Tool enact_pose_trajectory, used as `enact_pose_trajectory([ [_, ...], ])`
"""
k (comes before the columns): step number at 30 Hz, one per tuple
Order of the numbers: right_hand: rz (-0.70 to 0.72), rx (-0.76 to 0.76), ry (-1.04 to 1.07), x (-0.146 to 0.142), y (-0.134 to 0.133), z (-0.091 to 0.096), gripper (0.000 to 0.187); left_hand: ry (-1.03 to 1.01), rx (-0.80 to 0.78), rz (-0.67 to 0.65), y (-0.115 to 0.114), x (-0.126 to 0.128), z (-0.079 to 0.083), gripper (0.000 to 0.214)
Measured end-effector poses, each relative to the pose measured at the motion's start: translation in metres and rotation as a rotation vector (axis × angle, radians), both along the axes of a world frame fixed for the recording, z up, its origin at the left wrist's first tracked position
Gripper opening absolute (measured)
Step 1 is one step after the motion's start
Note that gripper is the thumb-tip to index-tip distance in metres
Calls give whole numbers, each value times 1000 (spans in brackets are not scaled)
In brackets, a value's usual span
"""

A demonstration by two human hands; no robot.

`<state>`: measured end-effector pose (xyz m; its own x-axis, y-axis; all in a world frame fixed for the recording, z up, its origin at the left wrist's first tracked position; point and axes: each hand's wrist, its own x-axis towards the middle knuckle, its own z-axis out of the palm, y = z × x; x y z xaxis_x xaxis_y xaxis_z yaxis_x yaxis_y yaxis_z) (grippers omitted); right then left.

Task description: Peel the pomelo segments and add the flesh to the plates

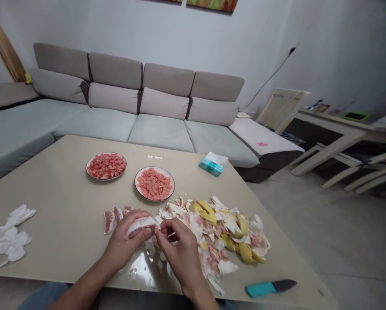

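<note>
Pomelo segment [140, 227] lies cradled in the curled fingers of the left hand [125, 243], held steady for the right hand [179, 249], its fingers pinched nearly shut on a pale membrane shred [171, 234], beside the peel heap [219, 232].

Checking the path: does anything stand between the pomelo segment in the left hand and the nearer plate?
Nothing visible does: between the pomelo segment in the left hand and the nearer plate, peel scraps lie only to either side.

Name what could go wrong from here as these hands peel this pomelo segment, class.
The knife lies near the table's edge and could be knocked off. Peel scraps sit close to the nearer plate of pink pulp, so bits might stray in. The pomelo segment could tear or slip from the left hand and right hand.
</note>
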<state>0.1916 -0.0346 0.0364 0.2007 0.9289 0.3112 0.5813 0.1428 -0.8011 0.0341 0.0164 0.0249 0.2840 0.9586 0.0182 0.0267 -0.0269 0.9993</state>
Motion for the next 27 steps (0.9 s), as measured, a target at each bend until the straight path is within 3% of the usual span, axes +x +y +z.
enact_pose_trajectory([
  [6,-26,44,-14,-7,0,-2,13,141,157,7,0,-1,-7,29],
  [14,-85,177,-78,-17,0,-12,12,37,95,161,-12,10,-4,25],
  [18,-31,282,-197,-24,-5,-16,11,-77,-68,197,-10,15,-3,28],
  [23,132,324,-203,-36,-16,-11,12,-389,-314,246,7,12,-4,39],
  [27,-13,164,-195,-9,-11,-6,11,-502,-379,255,14,6,-2,39],
])
